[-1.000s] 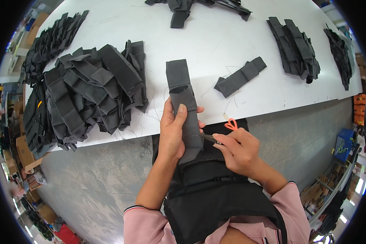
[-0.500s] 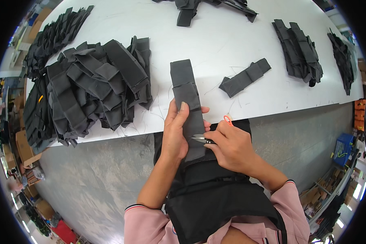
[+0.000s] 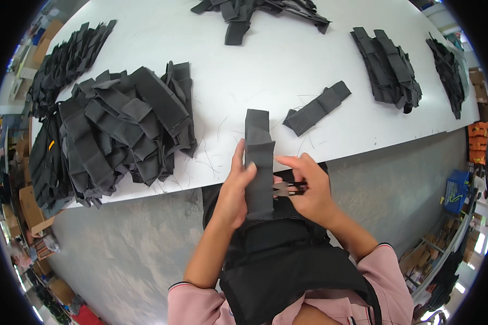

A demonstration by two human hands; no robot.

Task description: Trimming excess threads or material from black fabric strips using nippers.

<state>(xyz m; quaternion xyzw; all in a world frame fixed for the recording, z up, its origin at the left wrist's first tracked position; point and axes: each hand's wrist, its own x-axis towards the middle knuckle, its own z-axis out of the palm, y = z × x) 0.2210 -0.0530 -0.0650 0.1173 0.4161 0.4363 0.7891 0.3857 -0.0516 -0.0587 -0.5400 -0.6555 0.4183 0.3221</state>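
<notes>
My left hand (image 3: pixel 234 190) holds a dark grey, folded fabric strip (image 3: pixel 260 176) by its left edge, thumb on the front and other fingers mostly hidden behind. The strip stands nearly upright over the table's near edge and my lap. In my right hand (image 3: pixel 315 196) is a pair of small thread snips (image 3: pixel 294 188), blades pointing left toward the strip's right edge. My right index finger reaches to that edge, above the snips. Whether the blades touch the fabric, I cannot tell.
A similar strip (image 3: pixel 317 108) lies on the white table (image 3: pixel 222 81), with loose threads around. A large heap of strips (image 3: pixel 122 119) is at left, more stacks (image 3: pixel 387 70) at right and a pile (image 3: pixel 255 11) at the far side. A black apron (image 3: pixel 303 265) covers my front.
The held strip has come lower and turned more upright. My right index finger has stretched out to its edge, and the snips' orange ring no longer shows. The view has shifted slightly.
</notes>
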